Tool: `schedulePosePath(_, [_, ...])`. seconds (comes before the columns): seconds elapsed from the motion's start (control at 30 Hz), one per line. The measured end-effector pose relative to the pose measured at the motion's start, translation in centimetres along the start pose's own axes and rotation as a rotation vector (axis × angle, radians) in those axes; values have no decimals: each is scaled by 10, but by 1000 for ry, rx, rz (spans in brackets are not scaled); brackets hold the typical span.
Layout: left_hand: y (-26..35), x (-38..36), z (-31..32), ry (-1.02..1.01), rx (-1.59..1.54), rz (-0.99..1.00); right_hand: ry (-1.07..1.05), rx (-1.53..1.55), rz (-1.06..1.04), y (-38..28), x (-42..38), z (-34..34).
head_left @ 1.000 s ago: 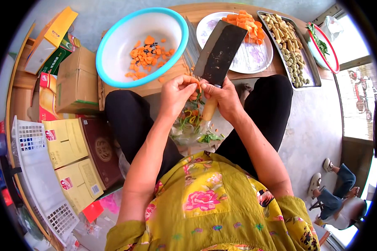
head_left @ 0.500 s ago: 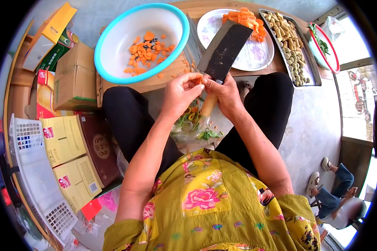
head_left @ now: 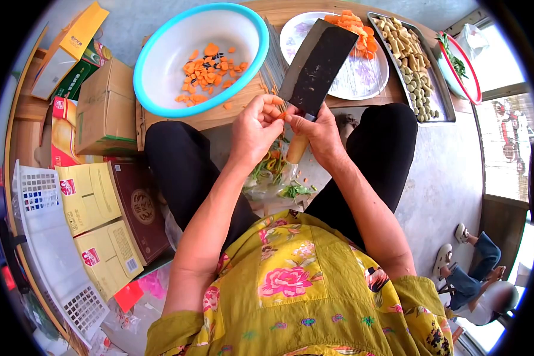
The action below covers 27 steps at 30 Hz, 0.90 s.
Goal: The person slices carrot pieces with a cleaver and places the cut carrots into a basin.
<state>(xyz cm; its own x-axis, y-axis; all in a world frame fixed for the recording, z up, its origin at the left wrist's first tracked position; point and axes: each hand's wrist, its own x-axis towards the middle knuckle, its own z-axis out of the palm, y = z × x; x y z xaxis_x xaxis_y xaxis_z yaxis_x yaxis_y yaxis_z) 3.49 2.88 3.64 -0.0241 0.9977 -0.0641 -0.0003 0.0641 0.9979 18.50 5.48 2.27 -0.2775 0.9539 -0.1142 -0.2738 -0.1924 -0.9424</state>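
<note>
My right hand (head_left: 323, 135) is closed round a cleaver (head_left: 319, 62) where its dark, broad blade meets the wooden handle (head_left: 297, 148). The blade points up and away, over the board and the plate's near left side. Close beside it, my left hand (head_left: 256, 129) pinches a small orange carrot piece (head_left: 282, 114) near the blade's lower corner. Its other fingers are curled. Beyond my left hand tilts a white basin (head_left: 160, 71) with a turquoise rim, holding cut carrot pieces (head_left: 204, 74).
A white plate (head_left: 293, 38) carries carrot pieces (head_left: 362, 32) and thin sticks. Right of it lies a metal tray (head_left: 448, 113) of beige and greenish pieces. Vegetable scraps (head_left: 273, 166) lie below my hands. Cardboard boxes (head_left: 107, 110) stand left; a person (head_left: 480, 285) sits right.
The cleaver has turned slightly, and its blade looks darker. My left fingers have shifted a little round the carrot piece. My right hand keeps its grip.
</note>
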Motion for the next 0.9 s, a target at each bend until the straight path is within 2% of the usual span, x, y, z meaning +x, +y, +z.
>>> schedulePosePath(0.27, [-4, 3, -3, -55, 84, 5, -8, -85, -35, 6, 0, -2])
schedulePosePath(0.4, [-10, 7, -10, -56, 31, 24, -23, -184, -97, 10, 0, -2])
schedulePosePath(0.5, [-8, 7, -14, -135, 53, -27, -35, -218, -77, 10, 0, -3])
schedulePosePath(0.7, [-12, 9, -18, -15, -213, 18, -8, -78, 5, 5, -1, -4])
schedulePosePath(0.77, [-16, 11, -21, 13, -306, -106, 30, -39, 19, 2, -1, -3])
schedulePosePath(0.8, [-17, 11, -21, 14, -307, -105, 67, 2, 36, 1, -1, -3])
schedulePosePath(0.9, [-20, 8, -18, -72, -363, -219, 75, -12, 40, -1, -2, -4])
